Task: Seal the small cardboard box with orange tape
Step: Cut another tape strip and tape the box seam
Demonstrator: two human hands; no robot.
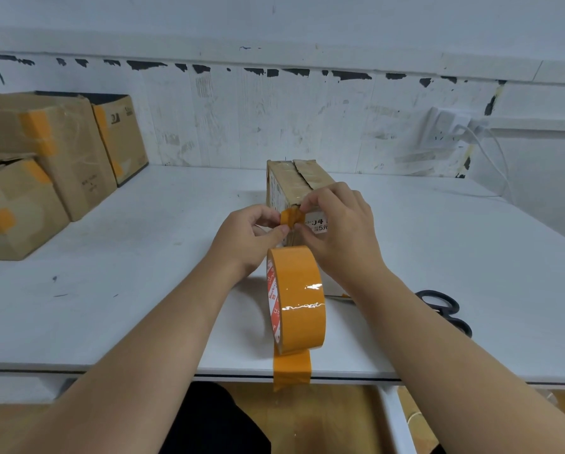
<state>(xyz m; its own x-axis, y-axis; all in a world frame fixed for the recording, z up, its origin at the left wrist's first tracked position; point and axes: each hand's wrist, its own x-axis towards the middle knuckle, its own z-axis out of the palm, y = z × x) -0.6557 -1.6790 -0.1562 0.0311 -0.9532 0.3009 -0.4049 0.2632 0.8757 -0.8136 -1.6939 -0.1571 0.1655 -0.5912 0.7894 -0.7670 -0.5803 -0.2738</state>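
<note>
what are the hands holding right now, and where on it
Both the left hand and right hand pinch a short orange tape piece by its side edges, against the small cardboard box's near end.

Two hands, the left hand [254, 231] and the right hand [338, 224], meet at frame centre, both pinching one short orange tape strip [289, 218] against the near end of one small cardboard box [291, 183]. One roll of orange tape [297, 299] stands on edge in the lower centre, with one loose tail [292, 368] hanging over the table edge. One pair of black-handled scissors [445, 311] lies at right of centre. Three larger cardboard boxes [61, 152] bearing orange patches are grouped at the left. One white table [110, 290]. One wall socket [445, 126], upper right, with one white cable [500, 152].
</note>
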